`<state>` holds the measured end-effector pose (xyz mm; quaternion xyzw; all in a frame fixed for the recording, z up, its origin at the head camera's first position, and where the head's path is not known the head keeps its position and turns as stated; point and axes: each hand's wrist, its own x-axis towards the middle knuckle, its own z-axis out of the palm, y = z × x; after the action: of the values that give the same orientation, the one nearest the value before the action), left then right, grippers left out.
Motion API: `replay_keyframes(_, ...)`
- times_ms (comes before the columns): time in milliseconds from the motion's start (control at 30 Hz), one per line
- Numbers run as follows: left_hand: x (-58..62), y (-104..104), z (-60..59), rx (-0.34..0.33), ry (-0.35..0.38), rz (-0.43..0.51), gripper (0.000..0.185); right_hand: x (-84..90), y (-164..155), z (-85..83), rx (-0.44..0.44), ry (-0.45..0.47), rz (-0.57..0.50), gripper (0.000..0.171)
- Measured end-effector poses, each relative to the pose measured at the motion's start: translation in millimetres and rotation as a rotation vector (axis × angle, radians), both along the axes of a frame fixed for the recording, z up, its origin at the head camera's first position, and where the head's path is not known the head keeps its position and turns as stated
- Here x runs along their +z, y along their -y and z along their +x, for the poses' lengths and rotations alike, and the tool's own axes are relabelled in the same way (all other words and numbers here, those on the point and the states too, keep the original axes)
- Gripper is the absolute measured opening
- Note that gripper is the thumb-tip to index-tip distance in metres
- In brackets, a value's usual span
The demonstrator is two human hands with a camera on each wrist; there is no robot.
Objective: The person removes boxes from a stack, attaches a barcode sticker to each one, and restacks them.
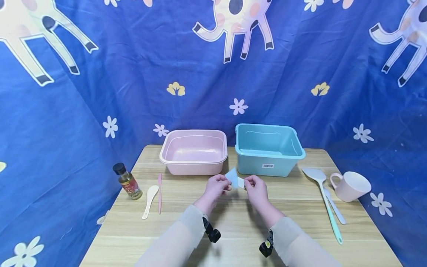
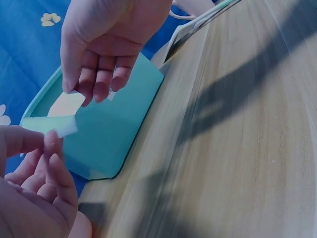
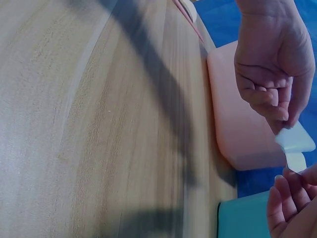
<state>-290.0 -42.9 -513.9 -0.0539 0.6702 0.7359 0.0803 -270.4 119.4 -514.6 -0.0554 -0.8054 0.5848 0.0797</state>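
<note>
Fingers (image 1: pixel 222 184) of the left hand (image 1: pixel 216 187) pinch one end of a small pale blue piece (image 1: pixel 232 177), and the right hand (image 1: pixel 256 189) pinches the other end with its thumb and fingertips. The small pale blue piece is thin and flat, like a little card or sticker. It is held up in the air between the two hands, above the middle of the worktop (image 1: pixel 233 226) and just in front of the two tubs. I cannot tell just what it is made of.

Behind the hands a pink tub (image 1: pixel 194 151) stands on the left and a blue tub (image 1: pixel 268 148) on the right, side by side and almost touching. The blue tub has a small white label on its front.

On the left part of the worktop stands a little bottle (image 1: pixel 128 181) with a black cap and yellow liquid. Near it lie a white spoon (image 1: pixel 150 200) and a thin pink stick (image 1: pixel 159 193).

On the right lie a long spatula (image 1: pixel 325 200) with a green handle and a smaller pale spoon (image 1: pixel 334 209) just beside it. A pink cup (image 1: pixel 351 186) lies tipped on its side near the edge. A blue cloth (image 1: pixel 100 92) with flowers hangs all around.
</note>
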Motion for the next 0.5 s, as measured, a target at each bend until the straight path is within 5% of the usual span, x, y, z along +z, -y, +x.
replay_keyframes(500, -16.8, 11.8, -2.4, 0.104, 0.013, -0.007, 0.01, -2.4, -7.8, -0.5, -0.065, 0.005, 0.008, 0.009)
